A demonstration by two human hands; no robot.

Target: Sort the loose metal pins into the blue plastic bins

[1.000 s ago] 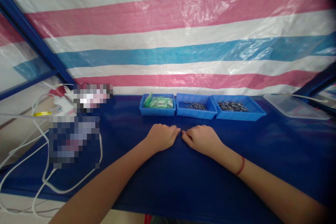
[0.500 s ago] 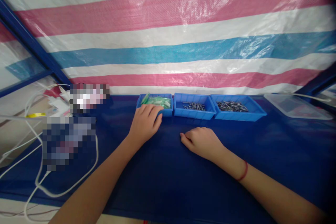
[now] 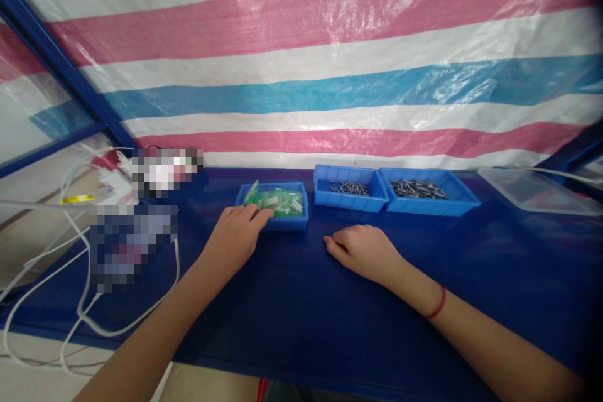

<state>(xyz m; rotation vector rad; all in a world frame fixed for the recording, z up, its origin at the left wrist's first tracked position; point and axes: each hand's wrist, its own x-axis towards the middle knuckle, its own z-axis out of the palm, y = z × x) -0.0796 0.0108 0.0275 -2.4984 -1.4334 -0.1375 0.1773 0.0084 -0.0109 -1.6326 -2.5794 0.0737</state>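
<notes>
A small blue bin (image 3: 296,223) holds green-and-clear plastic packets (image 3: 282,201) with white pieces among them. My left hand (image 3: 239,230) is closed over this bin's front left edge; its fingertips are hidden behind the rim. To the right, my right hand (image 3: 365,251) rests on the blue table as a loose fist, a red band (image 3: 440,303) round the wrist. Nothing shows sticking out of that fist, and it touches no bin. Behind it stand a second blue bin (image 3: 351,202) with dark metal screws or nails (image 3: 351,188) and a third blue bin (image 3: 433,206) with more of them (image 3: 417,189).
A clear plastic lid or tray (image 3: 532,191) lies at the far right. White cables (image 3: 87,289) and blurred-out items (image 3: 134,245) take up the left side. A striped plastic sheet (image 3: 306,94) hangs behind the table, between blue frame posts (image 3: 61,63).
My left hand has drawn the bin of packets toward me and slightly left, away from the row of bins. The right hand has stayed in place. The view has shifted slightly.
</notes>
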